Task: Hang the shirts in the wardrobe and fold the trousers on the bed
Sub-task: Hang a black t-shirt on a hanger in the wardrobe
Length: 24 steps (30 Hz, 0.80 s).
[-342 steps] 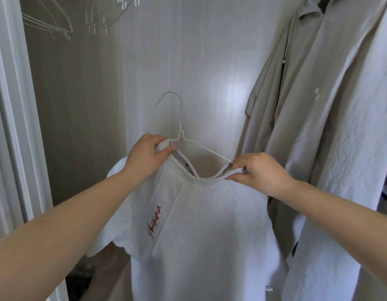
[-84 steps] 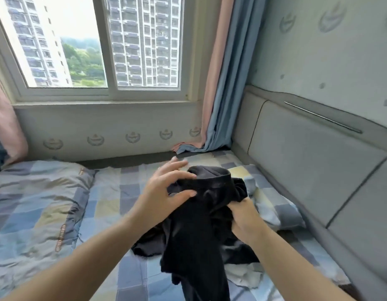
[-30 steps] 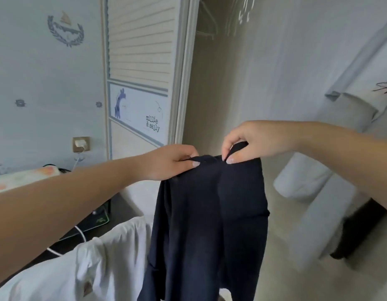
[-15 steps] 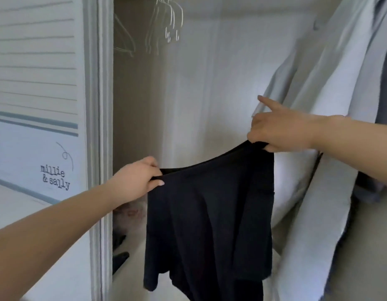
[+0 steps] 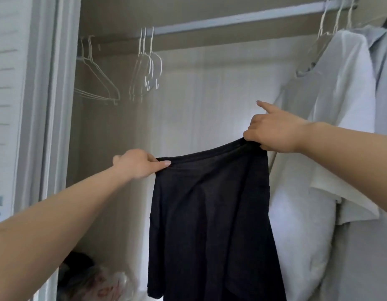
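Left hand [image 5: 137, 164] | right hand [image 5: 273, 132] | both pinch black shirt [image 5: 210, 224] top edge | hangs limp

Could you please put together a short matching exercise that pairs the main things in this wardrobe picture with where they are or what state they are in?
Things:
1. black shirt
2. empty hangers
3. white shirt
4. right hand

States:
A. hanging bare on the rail, left part
B. hung on a hanger at the right
C. held up by both hands, not on a hanger
D. gripping a top corner, forefinger pointing out

Pairs: 1-C, 2-A, 3-B, 4-D
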Motion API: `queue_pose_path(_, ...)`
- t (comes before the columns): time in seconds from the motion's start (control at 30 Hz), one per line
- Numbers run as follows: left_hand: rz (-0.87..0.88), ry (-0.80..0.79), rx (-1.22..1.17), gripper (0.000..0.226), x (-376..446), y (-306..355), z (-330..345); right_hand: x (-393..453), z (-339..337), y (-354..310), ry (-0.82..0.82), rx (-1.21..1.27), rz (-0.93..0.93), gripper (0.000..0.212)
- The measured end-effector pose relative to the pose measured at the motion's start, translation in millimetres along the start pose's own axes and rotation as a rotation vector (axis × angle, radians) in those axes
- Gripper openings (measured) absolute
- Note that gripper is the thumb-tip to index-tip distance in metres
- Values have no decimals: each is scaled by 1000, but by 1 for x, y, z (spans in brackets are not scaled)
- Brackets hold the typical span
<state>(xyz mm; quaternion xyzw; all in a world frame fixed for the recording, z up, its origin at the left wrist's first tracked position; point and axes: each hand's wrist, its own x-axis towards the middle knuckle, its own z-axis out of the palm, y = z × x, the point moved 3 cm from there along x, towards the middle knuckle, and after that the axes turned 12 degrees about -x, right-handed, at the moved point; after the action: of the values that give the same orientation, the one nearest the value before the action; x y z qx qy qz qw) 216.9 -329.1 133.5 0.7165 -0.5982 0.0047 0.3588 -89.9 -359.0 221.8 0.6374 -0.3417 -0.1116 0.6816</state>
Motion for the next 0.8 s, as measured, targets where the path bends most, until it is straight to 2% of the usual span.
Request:
queue_pose_path(0.07,-17,63,-46,48,13,4,-11,18,7,7,44,-18,24,22)
queue_pose_path(0.13,11,120,-179,38,25,8,-21,36,14,10,84,-23,47,25)
queue_pose_path(0.2,-14,151,-495,19,35,8,-27,56,21,12,147,-23,69,27)
queue_pose_path(0.3,-69,58,-1024,16,44,10,-26,81,30,14,213,-25,122,29)
queue_pose_path(0.4,-56,-26,-1439,9,51,14,-29,102,44,14,181,10,167,27)
queue_pose_path(0.53,127,-27,-1730,17,66,26,-42,127,51,16,73,132,201,33)
queue_pose_path(0.57,184,-15,-1766,19,71,29,-47,135,47,19,40,231,194,36)
queue_pose_path(0.63,264,0,-1804,24,80,36,-57,147,34,26,-15,589,177,42)
queue_pose_path(0.7,304,0,-1810,28,91,39,-64,161,14,41,4,943,206,44)
queue_pose_path(0.8,332,-51,-1809,34,104,40,-70,184,-25,72,297,1344,418,35)
